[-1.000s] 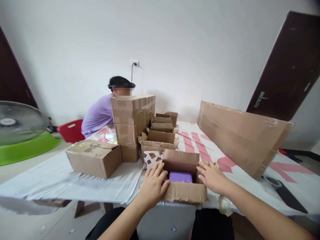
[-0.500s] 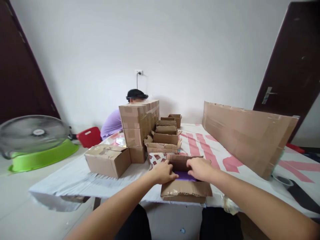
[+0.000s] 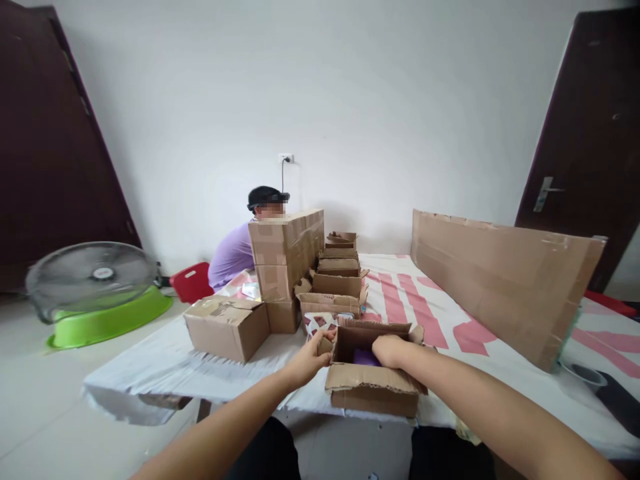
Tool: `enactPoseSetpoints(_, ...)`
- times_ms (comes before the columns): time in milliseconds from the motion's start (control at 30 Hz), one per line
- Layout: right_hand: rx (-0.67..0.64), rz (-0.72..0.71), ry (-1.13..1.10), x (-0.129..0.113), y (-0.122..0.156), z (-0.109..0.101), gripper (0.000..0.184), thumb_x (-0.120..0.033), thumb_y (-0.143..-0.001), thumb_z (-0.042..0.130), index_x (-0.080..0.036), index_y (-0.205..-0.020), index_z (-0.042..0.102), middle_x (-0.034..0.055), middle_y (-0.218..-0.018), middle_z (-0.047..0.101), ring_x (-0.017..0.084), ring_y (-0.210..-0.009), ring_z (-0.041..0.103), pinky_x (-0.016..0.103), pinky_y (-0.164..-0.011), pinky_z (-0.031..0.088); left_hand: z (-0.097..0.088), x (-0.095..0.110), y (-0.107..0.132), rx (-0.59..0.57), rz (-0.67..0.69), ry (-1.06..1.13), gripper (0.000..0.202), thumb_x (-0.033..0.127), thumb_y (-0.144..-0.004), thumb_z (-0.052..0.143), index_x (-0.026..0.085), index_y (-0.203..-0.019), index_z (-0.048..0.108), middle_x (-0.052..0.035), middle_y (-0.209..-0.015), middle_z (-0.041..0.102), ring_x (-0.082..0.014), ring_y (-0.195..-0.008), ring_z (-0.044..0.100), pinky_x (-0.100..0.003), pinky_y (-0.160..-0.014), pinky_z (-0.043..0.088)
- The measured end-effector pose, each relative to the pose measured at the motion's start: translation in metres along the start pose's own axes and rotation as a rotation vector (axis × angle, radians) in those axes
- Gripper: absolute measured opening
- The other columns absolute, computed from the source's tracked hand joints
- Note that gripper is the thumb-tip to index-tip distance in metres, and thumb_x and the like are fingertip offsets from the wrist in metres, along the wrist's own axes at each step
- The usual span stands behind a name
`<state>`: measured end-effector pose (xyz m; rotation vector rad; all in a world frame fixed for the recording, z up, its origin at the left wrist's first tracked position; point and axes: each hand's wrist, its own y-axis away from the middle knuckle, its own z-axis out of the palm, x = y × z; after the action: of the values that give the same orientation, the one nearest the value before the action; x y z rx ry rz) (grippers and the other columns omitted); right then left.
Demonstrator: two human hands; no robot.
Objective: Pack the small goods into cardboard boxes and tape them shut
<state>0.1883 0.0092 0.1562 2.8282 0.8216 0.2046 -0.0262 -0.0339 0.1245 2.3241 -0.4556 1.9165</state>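
Small open brown cardboard box [image 3: 373,373] at near table edge, dead ahead. Right hand [image 3: 389,349] curled, dipped inside over purple item [image 3: 364,357]. Left hand [image 3: 311,359] pinching box's left flap.

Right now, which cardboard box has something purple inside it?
The open cardboard box nearest the camera, at the table's front edge. The right hand reaches into it over a purple item; the left hand grips its left flap.
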Motion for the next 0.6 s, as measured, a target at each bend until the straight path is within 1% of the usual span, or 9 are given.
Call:
enactPoseSetpoints(67, -0.003, -0.034, 0.041, -0.001, 0.007, -0.006, 0.013, -0.020, -0.080, 0.064, -0.013, -0.091, 0.067, 0.0078, -0.094, 0.068, 0.022, -0.087, 0.064, 0.034, -0.077, 0.049, 0.002, -0.001, 0.000, 0.029, 0.007, -0.041, 0.031, 0.015, -0.065, 0.057, 0.020, -0.091, 0.042, -0.0092, -0.117, 0.059, -0.0184, -0.091, 0.060, -0.028, -0.072, 0.047)
enactPoseSetpoints(133, 0.069, -0.068, 0.066, 0.001, 0.013, -0.018, 0.009, -0.011, -0.073, 0.064, -0.015, -0.078, 0.070, 0.0082, -0.085, 0.070, 0.024, -0.085, 0.065, 0.031, -0.074, 0.046, 0.001, 0.002, 0.001, 0.051, 0.003, -0.154, 0.029, 0.014, -0.065, 0.058, 0.019, -0.090, 0.044, -0.0077, -0.114, 0.060, -0.0182, -0.094, 0.059, -0.028, -0.076, 0.047)
enactPoseSetpoints(267, 0.318, -0.079, 0.053, 0.015, 0.024, -0.058, 0.013, -0.017, -0.077, 0.058, -0.022, -0.083, 0.069, 0.0041, -0.089, 0.071, 0.020, -0.086, 0.063, 0.026, -0.068, 0.041, -0.008, 0.020, 0.001, 0.058, -0.057, -0.312, 0.035, 0.020, -0.057, 0.071, 0.019, -0.087, 0.054, -0.0016, -0.090, 0.066, -0.0205, -0.085, 0.061, -0.031, -0.077, 0.047)
enactPoseSetpoints(333, 0.463, -0.035, 0.027, 0.026, 0.028, -0.081, 0.017, -0.020, -0.082, 0.051, -0.023, -0.088, 0.067, 0.0026, -0.092, 0.069, 0.018, -0.086, 0.062, 0.024, -0.067, 0.039, -0.016, 0.036, -0.006, 0.078, -0.062, -0.325, 0.038, 0.028, -0.051, 0.078, 0.019, -0.082, 0.059, -0.0001, -0.079, 0.065, -0.0226, -0.082, 0.061, -0.032, -0.077, 0.046)
enactPoseSetpoints(367, 0.535, -0.004, 0.014, 0.031, 0.030, -0.091, 0.020, -0.021, -0.085, 0.047, -0.023, -0.091, 0.066, 0.0029, -0.094, 0.069, 0.018, -0.086, 0.061, 0.025, -0.067, 0.038, -0.020, 0.046, -0.012, 0.102, -0.053, -0.319, 0.038, 0.036, -0.051, 0.079, 0.019, -0.081, 0.061, -0.0007, -0.078, 0.065, -0.0234, -0.083, 0.061, -0.032, -0.077, 0.046)
enactPoseSetpoints(433, 0.664, 0.056, -0.009, 0.039, 0.029, -0.108, 0.027, -0.020, -0.089, 0.038, -0.022, -0.096, 0.064, 0.0049, -0.098, 0.066, 0.019, -0.091, 0.058, 0.026, -0.070, 0.037, -0.026, 0.070, -0.031, 0.178, -0.006, -0.266, 0.043, 0.055, -0.065, 0.066, 0.019, -0.087, 0.062, -0.0039, -0.089, 0.066, -0.0241, -0.090, 0.060, -0.032, -0.079, 0.046)
enactPoseSetpoints(500, 0.758, 0.099, -0.032, 0.043, 0.025, -0.120, 0.030, -0.020, -0.091, 0.035, -0.020, -0.100, 0.063, 0.0077, -0.101, 0.064, 0.021, -0.094, 0.056, 0.027, -0.074, 0.036, -0.028, 0.094, -0.057, 0.246, 0.053, -0.167, 0.056, 0.065, -0.079, 0.043, 0.019, -0.108, 0.056, -0.0076, -0.107, 0.064, -0.0232, -0.095, 0.060, -0.033, -0.077, 0.048)
enactPoseSetpoints(533, 0.792, 0.110, -0.044, 0.043, 0.020, -0.124, 0.030, -0.020, -0.091, 0.035, -0.019, -0.101, 0.063, 0.0089, -0.102, 0.063, 0.021, -0.095, 0.055, 0.028, -0.076, 0.036, -0.027, 0.105, -0.071, 0.257, 0.074, -0.111, 0.061, 0.067, -0.082, 0.038, 0.020, -0.120, 0.049, -0.0087, -0.114, 0.061, -0.0224, -0.094, 0.061, -0.032, -0.075, 0.049)
enactPoseSetpoints(600, 0.839, 0.114, -0.072, 0.041, 0.010, -0.127, 0.028, -0.020, -0.090, 0.038, -0.019, -0.101, 0.064, 0.0108, -0.103, 0.062, 0.022, -0.097, 0.053, 0.029, -0.079, 0.036, -0.020, 0.121, -0.098, 0.270, 0.090, -0.017, 0.071, 0.067, -0.079, 0.046, 0.021, -0.132, 0.036, -0.0127, -0.122, 0.057, -0.0223, -0.091, 0.063, -0.032, -0.070, 0.051)
